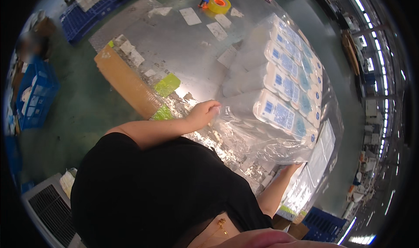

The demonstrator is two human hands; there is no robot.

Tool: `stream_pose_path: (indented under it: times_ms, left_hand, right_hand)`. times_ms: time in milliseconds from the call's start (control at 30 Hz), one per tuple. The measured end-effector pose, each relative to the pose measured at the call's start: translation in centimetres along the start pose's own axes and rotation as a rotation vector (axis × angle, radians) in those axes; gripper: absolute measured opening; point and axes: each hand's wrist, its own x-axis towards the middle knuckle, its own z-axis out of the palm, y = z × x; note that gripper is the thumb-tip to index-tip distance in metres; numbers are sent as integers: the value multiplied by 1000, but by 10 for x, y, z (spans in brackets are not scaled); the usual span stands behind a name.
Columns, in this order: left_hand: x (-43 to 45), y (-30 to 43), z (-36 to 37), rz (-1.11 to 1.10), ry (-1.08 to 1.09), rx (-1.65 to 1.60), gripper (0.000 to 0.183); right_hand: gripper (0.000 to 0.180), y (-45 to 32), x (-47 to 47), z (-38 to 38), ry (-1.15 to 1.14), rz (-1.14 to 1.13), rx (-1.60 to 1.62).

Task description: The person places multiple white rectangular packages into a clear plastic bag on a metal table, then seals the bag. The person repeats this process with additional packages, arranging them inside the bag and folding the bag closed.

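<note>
Several white packs with blue print (281, 113), standing in rows, lie inside a large clear plastic bag (275, 146) at the right of the metal worktable (147, 28). My left hand (204, 115) pinches the film of the bag at its near left corner, thumb against fingers. Below the packs, my right hand (293, 167) is at the bag's near right edge; its fingers are mostly hidden by the film and I cannot tell how they hold it. Flat clear plastic bags (322, 153) lie to the right of that hand.
A yellow tape roll (219, 4) sits at the table's far side among paper scraps (190, 16). A cardboard piece (127, 81) lines the left edge. On the floor are a blue crate (39, 94), a blue pallet (78, 22) and a floor fan or vent grille (49, 205).
</note>
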Motion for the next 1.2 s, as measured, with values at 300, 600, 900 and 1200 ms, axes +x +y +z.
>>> stream_pose_path:
  times_ms: [300, 600, 900, 1200]
  left_hand:
    - [-11, -13, 1, -112, 280, -521, 21]
    - [-15, -12, 7, -58, 158, -206, 19]
    - [-15, 1, -65, -47, 27, -208, 23]
    - [-36, -65, -271, -163, 537, -237, 22]
  right_hand:
    - [82, 43, -36, 30, -302, -446, -90]
    - [44, 58, 1, 71, -57, -804, -402]
    - [13, 5, -75, 87, -110, 135, 495]
    - [27, 14, -319, 176, -768, 694, 341]
